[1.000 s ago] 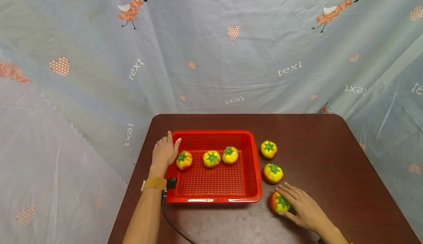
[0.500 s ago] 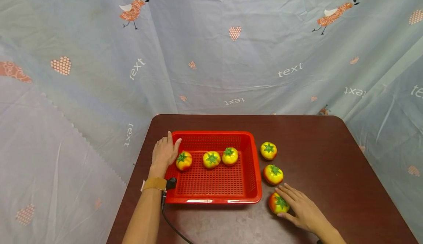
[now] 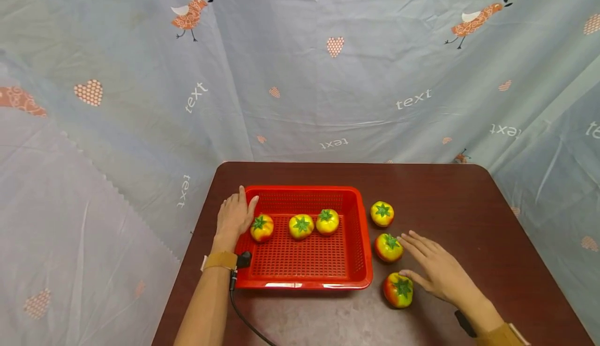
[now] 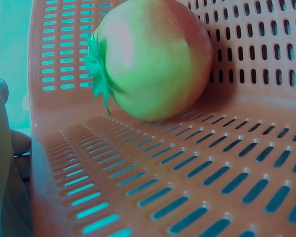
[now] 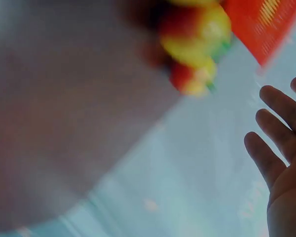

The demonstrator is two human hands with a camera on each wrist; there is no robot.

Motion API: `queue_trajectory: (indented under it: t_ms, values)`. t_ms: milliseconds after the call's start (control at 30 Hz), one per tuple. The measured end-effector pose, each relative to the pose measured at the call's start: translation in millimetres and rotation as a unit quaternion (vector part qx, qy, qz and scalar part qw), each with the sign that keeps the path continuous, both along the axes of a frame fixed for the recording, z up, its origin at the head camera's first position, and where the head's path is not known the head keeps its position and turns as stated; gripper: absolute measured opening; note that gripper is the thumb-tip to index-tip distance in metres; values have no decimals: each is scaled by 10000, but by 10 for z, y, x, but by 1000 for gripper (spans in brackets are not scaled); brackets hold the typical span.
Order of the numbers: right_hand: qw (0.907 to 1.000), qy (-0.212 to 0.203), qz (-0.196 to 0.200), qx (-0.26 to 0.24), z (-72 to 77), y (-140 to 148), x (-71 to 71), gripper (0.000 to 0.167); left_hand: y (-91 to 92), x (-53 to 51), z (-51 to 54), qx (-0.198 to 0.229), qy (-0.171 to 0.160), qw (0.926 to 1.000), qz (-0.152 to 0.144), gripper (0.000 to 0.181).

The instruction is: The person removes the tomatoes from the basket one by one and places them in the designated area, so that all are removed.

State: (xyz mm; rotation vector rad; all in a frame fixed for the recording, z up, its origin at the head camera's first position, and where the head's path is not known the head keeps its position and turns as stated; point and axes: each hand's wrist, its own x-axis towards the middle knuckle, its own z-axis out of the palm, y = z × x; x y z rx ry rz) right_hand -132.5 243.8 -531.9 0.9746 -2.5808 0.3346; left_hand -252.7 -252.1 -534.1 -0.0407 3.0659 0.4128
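My left hand (image 3: 233, 215) rests on the left rim of a red perforated basket (image 3: 300, 284), fingers extended and thumb towards the inside. Three red-yellow tomatoes with green leafy tops lie inside: one (image 3: 261, 228) beside that hand, one (image 3: 301, 226) mid-basket, and one (image 3: 327, 222) to its right. In the left wrist view a tomato (image 4: 153, 59) sits against the basket wall. Outside, right of the basket, a column of three holds a far tomato (image 3: 382, 214), a middle one (image 3: 388, 247) and a near one (image 3: 398, 290). My right hand (image 3: 442, 273), fingers spread and holding nothing, hovers beside the nearer two.
The dark brown table (image 3: 445, 205) has rounded far corners. A grey-blue patterned cloth (image 3: 290, 64) hangs behind it and at both sides. A black cable (image 3: 248, 325) runs from the left wristband (image 3: 220, 260) towards the near edge.
My right hand has come off the nearest tomato and moved away from me and slightly right, beside the middle one. The left hand has stayed on the basket rim.
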Motion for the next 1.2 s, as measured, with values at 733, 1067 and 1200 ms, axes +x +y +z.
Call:
queue_trajectory:
  t_ms: [733, 1067, 1200]
  values:
    - [9978, 637, 159, 44, 1219, -259, -957, 73, 15, 38, 10, 21, 96, 10000, -2, 72]
    - [9979, 283, 417, 396, 1118, -643, -1214, 77, 12, 31, 10, 36, 102, 9999, 46, 73]
    - [9967, 176, 603, 510, 962, -836, -1292, 75, 16, 29, 5, 59, 55, 10000, 48, 73]
